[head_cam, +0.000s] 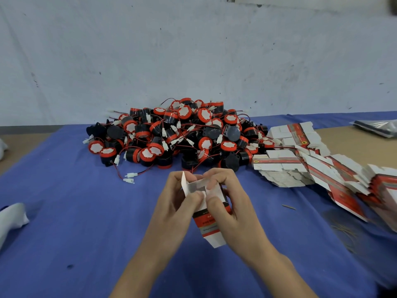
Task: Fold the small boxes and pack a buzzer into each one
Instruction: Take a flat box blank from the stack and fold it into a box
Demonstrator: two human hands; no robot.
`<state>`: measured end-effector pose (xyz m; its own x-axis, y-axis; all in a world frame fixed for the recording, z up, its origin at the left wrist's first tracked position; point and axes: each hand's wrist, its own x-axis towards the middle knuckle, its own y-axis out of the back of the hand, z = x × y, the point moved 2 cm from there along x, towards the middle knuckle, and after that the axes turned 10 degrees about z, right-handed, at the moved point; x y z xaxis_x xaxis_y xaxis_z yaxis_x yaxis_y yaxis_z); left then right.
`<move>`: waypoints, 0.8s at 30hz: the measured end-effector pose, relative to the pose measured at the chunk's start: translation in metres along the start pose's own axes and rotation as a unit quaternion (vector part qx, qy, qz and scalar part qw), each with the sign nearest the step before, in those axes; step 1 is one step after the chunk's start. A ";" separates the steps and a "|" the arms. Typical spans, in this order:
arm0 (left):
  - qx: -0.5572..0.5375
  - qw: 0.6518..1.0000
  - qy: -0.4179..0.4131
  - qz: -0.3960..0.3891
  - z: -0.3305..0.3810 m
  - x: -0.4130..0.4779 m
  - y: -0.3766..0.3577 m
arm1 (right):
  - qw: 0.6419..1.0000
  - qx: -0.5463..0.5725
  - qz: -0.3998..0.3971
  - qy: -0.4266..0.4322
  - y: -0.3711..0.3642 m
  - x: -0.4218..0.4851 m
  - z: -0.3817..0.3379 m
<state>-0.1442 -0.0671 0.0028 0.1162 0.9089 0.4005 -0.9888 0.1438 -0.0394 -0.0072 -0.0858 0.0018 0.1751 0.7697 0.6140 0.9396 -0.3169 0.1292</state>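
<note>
A small white, red and black cardboard box (209, 230) is held upright above the blue cloth, its top flaps spread. My left hand (175, 207) grips its left side and pinches a white flap. My right hand (231, 203) grips the right side, fingers curled over the top flaps. Behind the hands lies a big heap of black and red buzzers (180, 134) with red wires and white plugs. Flat unfolded boxes (285, 168) are stacked in fanned rows at the right. Whether a buzzer is inside the held box is hidden.
The blue cloth (86, 222) covers the table. A white cloth-like object (11, 218) lies at the left edge. A loose wire with white plugs (130, 177) trails from the heap. A grey plastic bag (378, 126) lies far right. A white wall stands behind.
</note>
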 end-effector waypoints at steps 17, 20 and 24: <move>-0.061 0.990 0.106 0.076 -0.008 0.000 -0.009 | 0.976 -0.180 0.098 0.078 0.009 0.000 0.003; -0.124 0.972 0.197 0.025 -0.009 0.003 -0.012 | 0.974 -0.181 0.101 0.094 0.009 0.000 0.004; -0.150 0.962 0.229 -0.015 -0.011 0.002 -0.014 | 0.972 -0.182 0.097 0.109 0.009 -0.002 0.004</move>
<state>-0.1294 -0.0631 -0.0055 0.2414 0.9697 -0.0376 -0.9208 0.2166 -0.3245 0.0017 -0.0879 -0.0008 0.2355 0.5521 0.7998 0.7216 -0.6506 0.2366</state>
